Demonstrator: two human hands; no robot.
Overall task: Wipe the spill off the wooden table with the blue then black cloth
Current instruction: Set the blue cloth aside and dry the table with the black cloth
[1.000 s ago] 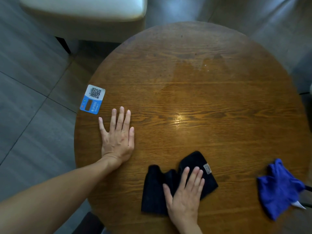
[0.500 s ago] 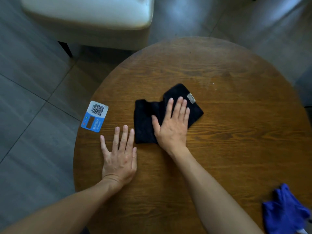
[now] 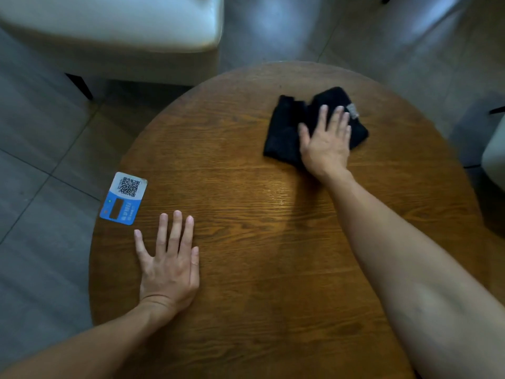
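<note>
A floor of large grey tiles (image 3: 41, 127) is seen around the scene, crossed by thin dark grout lines at the left of the frame. The upper left is taken up by a cream upholstered seat (image 3: 114, 23), carried on a dark leg (image 3: 80, 86) below its left part. A soft patch of light is reflected on the tiles at the upper centre. At the right edge, part of another pale piece of furniture (image 3: 494, 151) is caught, with dark thin bars beside it.
</note>
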